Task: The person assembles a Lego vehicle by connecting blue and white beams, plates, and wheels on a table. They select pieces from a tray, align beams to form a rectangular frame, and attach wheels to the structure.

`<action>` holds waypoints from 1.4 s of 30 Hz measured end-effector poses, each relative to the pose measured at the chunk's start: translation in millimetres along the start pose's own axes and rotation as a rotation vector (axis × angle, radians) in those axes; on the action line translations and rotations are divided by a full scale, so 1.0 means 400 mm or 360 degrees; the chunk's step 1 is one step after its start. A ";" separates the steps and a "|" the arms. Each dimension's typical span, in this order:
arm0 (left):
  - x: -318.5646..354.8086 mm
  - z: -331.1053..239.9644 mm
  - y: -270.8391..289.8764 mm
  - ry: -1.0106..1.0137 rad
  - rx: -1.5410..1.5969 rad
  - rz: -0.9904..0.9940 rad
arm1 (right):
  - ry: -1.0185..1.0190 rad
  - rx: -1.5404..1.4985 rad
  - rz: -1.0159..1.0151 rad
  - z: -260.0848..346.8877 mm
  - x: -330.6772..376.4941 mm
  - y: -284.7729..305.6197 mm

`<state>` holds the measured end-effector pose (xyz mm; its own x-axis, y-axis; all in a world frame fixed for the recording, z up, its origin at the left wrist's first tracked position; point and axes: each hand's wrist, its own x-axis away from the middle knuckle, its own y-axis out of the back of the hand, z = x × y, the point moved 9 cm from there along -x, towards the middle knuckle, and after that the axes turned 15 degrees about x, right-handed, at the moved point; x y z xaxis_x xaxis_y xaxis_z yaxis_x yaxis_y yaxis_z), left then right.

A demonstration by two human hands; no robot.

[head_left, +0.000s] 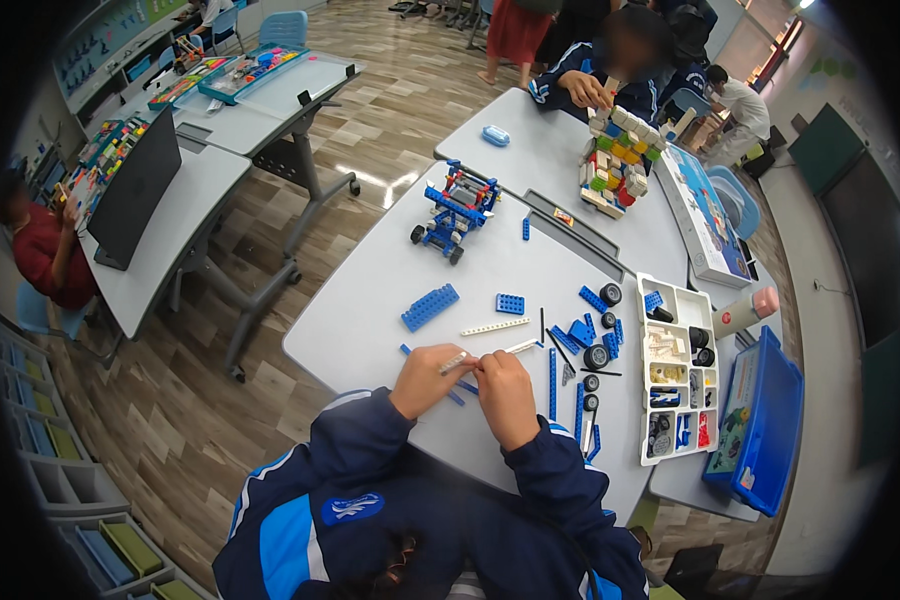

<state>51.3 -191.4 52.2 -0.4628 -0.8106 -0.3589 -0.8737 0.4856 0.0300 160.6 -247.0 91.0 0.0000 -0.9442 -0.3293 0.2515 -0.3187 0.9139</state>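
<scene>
My left hand and my right hand meet over the grey table, both pinching a short white beam between their fingertips. A thin blue rod lies under the hands. Just beyond them lie a longer white beam, a second white piece, a long blue plate and a small blue plate. To the right of my right hand are blue beams, black wheels and loose blue bricks.
A blue wheeled model stands further back. A white sorting tray of parts, a blue bin and a flat box lie at the right. Across the table a person builds a colourful block tower. More desks stand at the left.
</scene>
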 end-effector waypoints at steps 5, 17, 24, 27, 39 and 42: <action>-0.003 -0.010 -0.007 -0.0065 -0.0080 -0.0005 | -0.0269 -0.0584 -0.0040 -0.063 0.003 0.009; 0.011 -0.010 -0.010 -0.0088 -0.0250 0.0044 | -0.0151 -0.0428 -0.0262 -0.040 0.017 0.023; 0.012 -0.032 -0.008 -0.0202 -0.0290 -0.0008 | -0.0141 -0.0399 -0.0286 -0.029 0.016 0.025; 0.004 -0.035 -0.014 -0.0174 -0.0315 0.0010 | -0.0158 -0.0379 -0.0278 -0.041 0.018 0.017; 0.004 -0.039 0.007 0.0364 0.0554 -0.0212 | -0.0149 -0.0461 -0.0264 -0.039 0.018 -0.008; 0.006 -0.033 -0.014 0.0361 0.0859 -0.0207 | -0.0301 -0.0843 -0.0098 -0.034 0.037 -0.003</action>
<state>53.0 -200.5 63.5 -0.4298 -0.8952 -0.1178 -0.7530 0.4273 -0.5003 173.6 -259.5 81.8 -0.1913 -0.9390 -0.2857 0.6969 -0.3349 0.6342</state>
